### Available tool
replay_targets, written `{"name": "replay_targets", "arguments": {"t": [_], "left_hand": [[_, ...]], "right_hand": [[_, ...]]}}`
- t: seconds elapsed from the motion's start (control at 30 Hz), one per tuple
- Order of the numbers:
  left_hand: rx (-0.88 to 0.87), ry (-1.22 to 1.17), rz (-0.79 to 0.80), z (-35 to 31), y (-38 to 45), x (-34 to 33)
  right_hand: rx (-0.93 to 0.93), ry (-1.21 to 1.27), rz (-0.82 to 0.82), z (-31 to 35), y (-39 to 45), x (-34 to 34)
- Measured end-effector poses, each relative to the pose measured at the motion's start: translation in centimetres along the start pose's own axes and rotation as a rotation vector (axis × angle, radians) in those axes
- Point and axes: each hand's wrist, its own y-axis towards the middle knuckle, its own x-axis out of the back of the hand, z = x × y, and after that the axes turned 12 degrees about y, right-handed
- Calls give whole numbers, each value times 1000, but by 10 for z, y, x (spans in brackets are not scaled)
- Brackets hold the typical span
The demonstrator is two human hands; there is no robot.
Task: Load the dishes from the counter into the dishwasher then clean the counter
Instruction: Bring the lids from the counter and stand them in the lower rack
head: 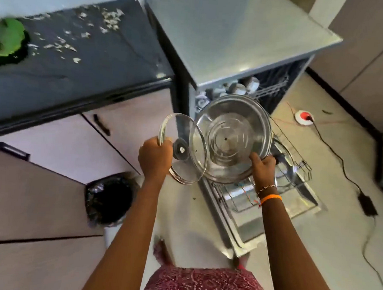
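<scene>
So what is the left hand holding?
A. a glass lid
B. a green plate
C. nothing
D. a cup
A: the left hand grips the rim of the clear glass lid, its knob showing beside the fingers, while the right hand holds the steel pan over the open dishwasher.
</scene>
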Motion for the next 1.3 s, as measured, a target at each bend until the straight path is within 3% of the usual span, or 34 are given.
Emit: {"name": "replay_targets", "arguments": {"t": [0.23,0.4,0.63,0.87,1.3], "left_hand": [[133,129,150,-35,-77,-129],[242,144,214,-28,-97,-197],[297,232,233,0,-90,-274],[385,157,249,33,-73,-347],[430,28,275,48,-76,-389]], "right_hand": [[2,-529,99,-26,62,126],[5,-748,158,-53,112,160],[-32,-871,223,-142,173,150],[-42,-1002,276,-219,199,144],[19,-1020,340,-256,201,145]]}}
